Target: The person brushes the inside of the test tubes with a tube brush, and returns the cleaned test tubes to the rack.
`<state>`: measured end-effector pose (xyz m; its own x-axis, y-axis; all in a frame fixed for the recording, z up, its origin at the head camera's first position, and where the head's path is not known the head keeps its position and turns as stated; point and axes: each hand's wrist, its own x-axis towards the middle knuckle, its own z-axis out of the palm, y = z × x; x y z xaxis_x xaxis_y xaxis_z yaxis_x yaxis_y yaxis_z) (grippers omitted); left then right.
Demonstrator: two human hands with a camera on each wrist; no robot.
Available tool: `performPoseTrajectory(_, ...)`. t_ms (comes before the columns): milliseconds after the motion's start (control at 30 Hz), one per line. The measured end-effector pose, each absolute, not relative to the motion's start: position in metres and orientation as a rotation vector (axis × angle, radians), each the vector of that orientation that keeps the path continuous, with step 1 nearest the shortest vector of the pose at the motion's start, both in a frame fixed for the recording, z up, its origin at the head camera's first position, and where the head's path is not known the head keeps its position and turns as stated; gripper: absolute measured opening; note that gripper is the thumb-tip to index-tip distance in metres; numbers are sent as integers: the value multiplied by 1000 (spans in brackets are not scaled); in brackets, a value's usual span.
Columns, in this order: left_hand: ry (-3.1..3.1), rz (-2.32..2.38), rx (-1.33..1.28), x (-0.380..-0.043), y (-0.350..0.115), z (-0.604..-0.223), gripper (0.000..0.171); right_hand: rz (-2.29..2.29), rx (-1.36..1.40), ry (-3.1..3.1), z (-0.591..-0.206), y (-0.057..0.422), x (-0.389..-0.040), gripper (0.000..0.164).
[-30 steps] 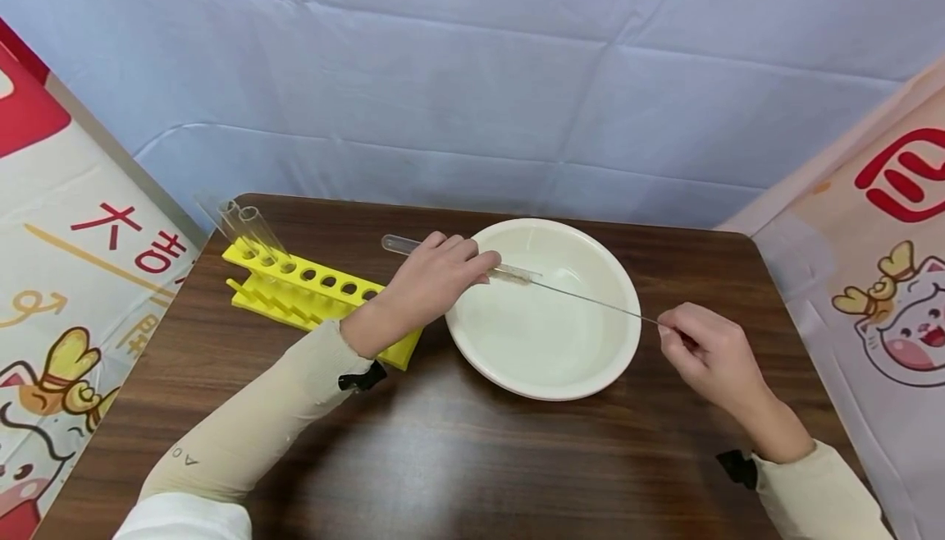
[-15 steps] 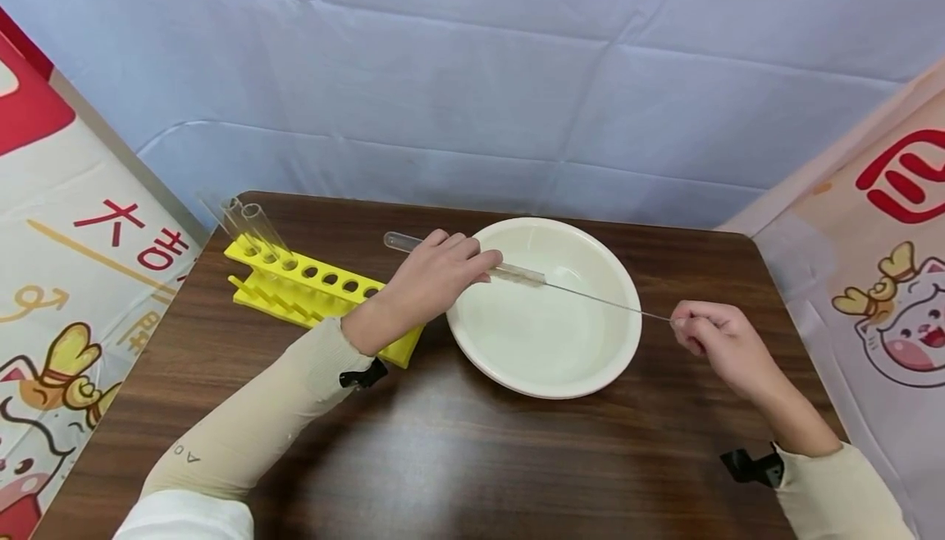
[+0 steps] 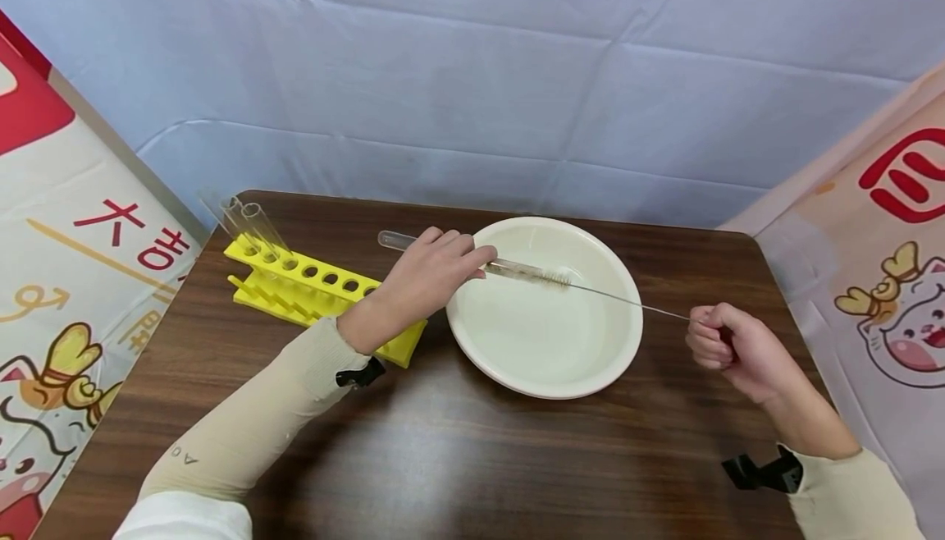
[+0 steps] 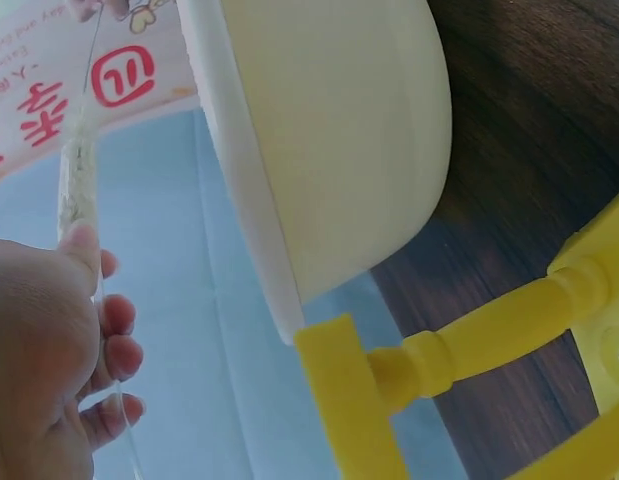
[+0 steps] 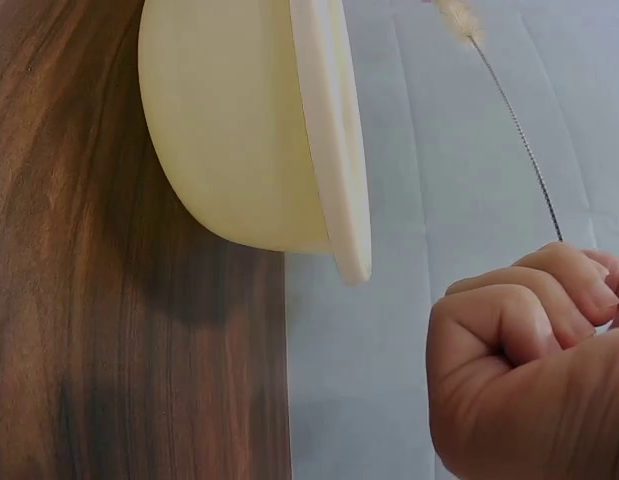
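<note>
My left hand (image 3: 435,273) grips a clear glass test tube (image 3: 396,240) that lies nearly level, its open end over the white basin (image 3: 542,351). A test tube brush (image 3: 555,279) sits partly inside the tube; some of its pale bristles stick out past the mouth. On the right, beyond the basin's rim, my right hand (image 3: 741,351) holds the brush's thin twisted wire handle with curled fingers. In the left wrist view, fingers wrap the tube, with bristles (image 4: 77,180) showing through the glass. The right wrist view shows the wire (image 5: 524,140) running up from the fist.
A yellow test tube rack (image 3: 325,281) stands to the left, partly behind my left forearm, with several clear tubes (image 3: 258,224) at its far left end. Everything is on a dark wooden table (image 3: 472,458). A pale cloth (image 3: 458,97) hangs behind it.
My right hand has moved to the right, drawing the brush outward, so bristles now show past the tube's mouth. My left hand stays nearly in place on the tube.
</note>
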<state>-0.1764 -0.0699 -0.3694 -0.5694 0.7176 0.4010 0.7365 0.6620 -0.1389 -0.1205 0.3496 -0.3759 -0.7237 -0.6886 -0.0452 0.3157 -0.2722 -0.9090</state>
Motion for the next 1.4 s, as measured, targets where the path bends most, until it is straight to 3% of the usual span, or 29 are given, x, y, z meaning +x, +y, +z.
performPoseTrajectory(1400,-2474,-44,-1123,-175,-68,-371,23,-2028,-476,1049,-386,375,-122,28)
